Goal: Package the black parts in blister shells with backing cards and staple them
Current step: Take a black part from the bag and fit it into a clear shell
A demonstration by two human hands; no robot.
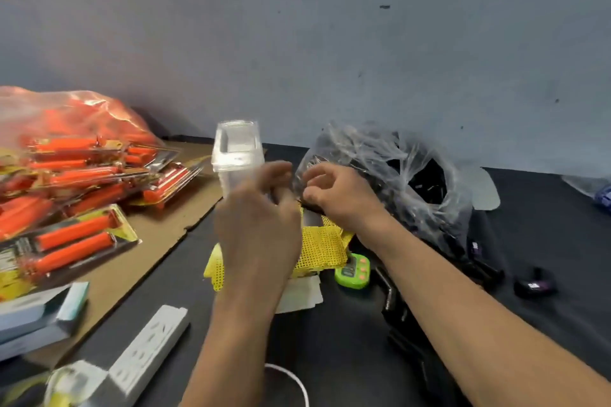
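Clear bag holds black parts; left hand grips blister shells.

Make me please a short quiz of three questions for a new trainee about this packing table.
1. Which lies on the table beside the green timer? A yellow backing cards B red cloth C blue tray
2. True or false: the right hand rests on the green timer.
3. Complete: the left hand holds the clear ____.
Key: 1 A; 2 false, it is at the plastic bag; 3 blister shells.
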